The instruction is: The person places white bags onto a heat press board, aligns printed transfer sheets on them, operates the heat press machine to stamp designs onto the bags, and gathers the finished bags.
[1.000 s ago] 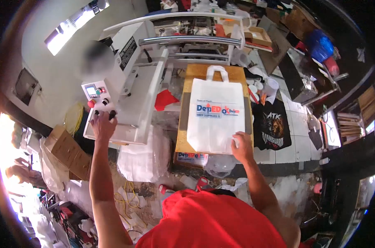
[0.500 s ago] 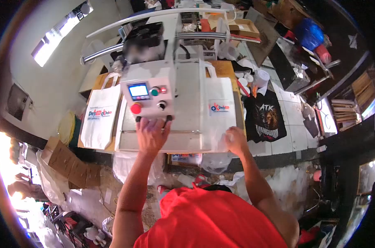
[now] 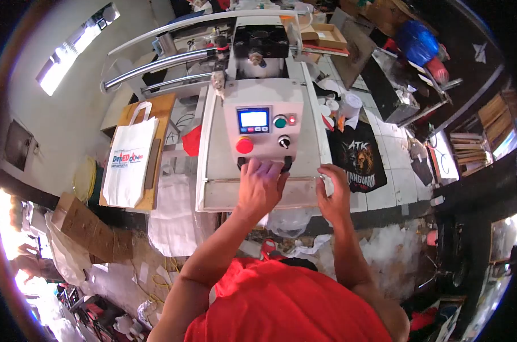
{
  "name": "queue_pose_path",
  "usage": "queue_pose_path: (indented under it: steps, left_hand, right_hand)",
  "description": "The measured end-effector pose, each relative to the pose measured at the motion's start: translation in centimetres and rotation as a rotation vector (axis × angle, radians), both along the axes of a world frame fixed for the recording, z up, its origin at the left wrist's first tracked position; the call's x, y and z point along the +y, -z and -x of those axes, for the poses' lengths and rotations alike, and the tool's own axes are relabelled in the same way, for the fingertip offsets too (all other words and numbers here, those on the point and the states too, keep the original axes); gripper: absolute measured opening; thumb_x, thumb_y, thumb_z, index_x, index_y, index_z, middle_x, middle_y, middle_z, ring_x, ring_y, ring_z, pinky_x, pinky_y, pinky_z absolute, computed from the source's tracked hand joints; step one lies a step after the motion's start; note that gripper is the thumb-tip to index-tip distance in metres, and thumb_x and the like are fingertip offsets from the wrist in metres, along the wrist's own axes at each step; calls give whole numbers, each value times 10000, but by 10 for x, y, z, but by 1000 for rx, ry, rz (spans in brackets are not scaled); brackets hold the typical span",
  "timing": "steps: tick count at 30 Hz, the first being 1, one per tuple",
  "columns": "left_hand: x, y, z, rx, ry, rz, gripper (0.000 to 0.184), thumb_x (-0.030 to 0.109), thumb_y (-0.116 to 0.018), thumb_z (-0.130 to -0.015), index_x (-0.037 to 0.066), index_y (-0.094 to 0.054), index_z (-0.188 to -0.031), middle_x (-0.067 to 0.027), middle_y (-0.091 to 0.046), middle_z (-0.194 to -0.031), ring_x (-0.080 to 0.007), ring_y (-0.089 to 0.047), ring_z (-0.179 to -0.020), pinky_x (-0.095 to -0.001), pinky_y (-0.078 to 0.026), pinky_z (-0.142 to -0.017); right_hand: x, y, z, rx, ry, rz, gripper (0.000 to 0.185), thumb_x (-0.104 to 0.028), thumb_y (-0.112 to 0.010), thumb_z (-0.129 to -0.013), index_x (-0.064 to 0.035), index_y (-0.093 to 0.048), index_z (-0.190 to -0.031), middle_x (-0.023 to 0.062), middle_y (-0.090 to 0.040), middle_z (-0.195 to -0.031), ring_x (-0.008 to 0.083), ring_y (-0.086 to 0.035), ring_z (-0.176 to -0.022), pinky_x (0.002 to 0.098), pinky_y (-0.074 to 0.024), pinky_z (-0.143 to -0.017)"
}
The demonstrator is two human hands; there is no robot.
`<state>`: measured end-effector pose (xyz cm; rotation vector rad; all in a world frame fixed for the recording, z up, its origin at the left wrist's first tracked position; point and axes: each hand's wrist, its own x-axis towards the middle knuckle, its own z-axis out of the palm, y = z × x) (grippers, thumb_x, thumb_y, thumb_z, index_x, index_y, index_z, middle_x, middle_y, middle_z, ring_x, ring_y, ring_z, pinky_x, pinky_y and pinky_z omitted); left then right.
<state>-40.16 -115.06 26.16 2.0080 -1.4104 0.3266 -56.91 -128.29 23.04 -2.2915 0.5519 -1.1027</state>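
My left hand (image 3: 261, 187) is closed on the black handle at the front of the white press head (image 3: 261, 134), below its lit screen, red knob and green button. The head stands over the right-hand station, hiding the bag seen there before. My right hand (image 3: 334, 191) is at the right edge of the white plate, its thumb and fingers apart and holding nothing. On the left, a white printed bag (image 3: 128, 162) lies flat on a wooden board (image 3: 166, 108).
A black printed cloth (image 3: 358, 157) and white containers (image 3: 349, 105) lie to the right. Metal rails (image 3: 161, 67) run behind the press at left. A red cloth (image 3: 192, 141) lies between the stations. Cardboard boxes (image 3: 79, 219) and plastic-wrapped white stacks (image 3: 176, 216) stand below.
The press head has slid from left to right with my left hand on its handle, uncovering the left board and bag and covering the right bag. My right hand has stayed near the right station.
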Motion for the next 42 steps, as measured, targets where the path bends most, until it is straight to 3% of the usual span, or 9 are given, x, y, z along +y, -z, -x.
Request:
queue_pose_path:
  steps: [6,11,14,15,19,25,27,34,42]
  left_hand:
    - [92,23,34,457,310,57,237,2,-640,-850,29,-670,-1084,-139,-696,-1047,-340,-665,-1000,-418,-541,-863]
    - [210,87,38,1025,-33,-153,173,37,-594,-894,8,-699,-1029,-177,-705,-938,-288,-713,-837,-384,-564,-755]
    - [284,147,31,867,-281,-207,198,55,-591,-906,0,-679,-1075,-153,-734,-948,-207,-726,-911,-338,-569,-778]
    - [304,153,29,912,-451,-244,203,120,-571,-904,58,-720,-1026,-194,-696,-833,-258,-707,-744,-366,-545,-682]
    - [390,219,10,930,-706,-230,223,184,-559,-905,38,-708,-985,-178,-703,-842,-270,-711,-792,-380,-545,-705]
    - [476,285,-56,666,-829,-285,243,237,-602,-838,26,-707,-897,-232,-678,-857,-378,-684,-838,-460,-538,-781]
    - [498,318,-97,806,-894,-320,244,236,-609,-834,24,-701,-913,-231,-681,-882,-382,-677,-864,-466,-533,-802]
    - [553,430,-236,883,-979,-406,349,267,-666,-826,32,-652,-1084,-202,-659,-1064,-383,-631,-1020,-461,-515,-891]
    - [503,523,-366,659,-874,-405,569,366,-744,-771,46,-603,-1219,-202,-601,-1201,-421,-557,-1121,-471,-470,-981]
  right_hand:
    - [25,-22,-25,-73,-145,17,270,23,-653,-796,-48,-628,-1055,144,-633,-1099,338,-595,-1053,427,-472,-924]
    - [52,-35,-74,-58,-346,46,218,9,-647,-821,-44,-630,-1032,131,-644,-1073,326,-607,-1018,413,-482,-893]
    - [65,-33,-101,-47,-379,67,188,-1,-645,-835,-39,-634,-1019,132,-651,-1049,324,-613,-999,415,-484,-885]
    - [71,-33,-107,-63,-384,79,164,-3,-648,-843,-37,-636,-1003,135,-655,-1024,323,-621,-977,409,-486,-876]
    - [116,-33,-128,-25,-583,-31,91,-9,-628,-871,-32,-627,-959,144,-652,-941,310,-646,-875,385,-510,-792]
    - [213,23,-166,384,-891,-255,128,-86,-638,-894,-10,-628,-996,142,-654,-904,304,-655,-826,375,-528,-750]
    - [246,51,-178,652,-967,-366,187,-142,-651,-896,-9,-635,-1025,147,-655,-931,310,-659,-851,389,-532,-763]
    - [318,134,-216,1060,-687,-407,304,-218,-686,-871,-21,-636,-1098,154,-662,-994,332,-656,-926,418,-522,-813]
    - [374,135,-262,1021,-393,-494,325,-180,-697,-864,-10,-624,-1131,161,-655,-1006,324,-650,-918,417,-519,-813]
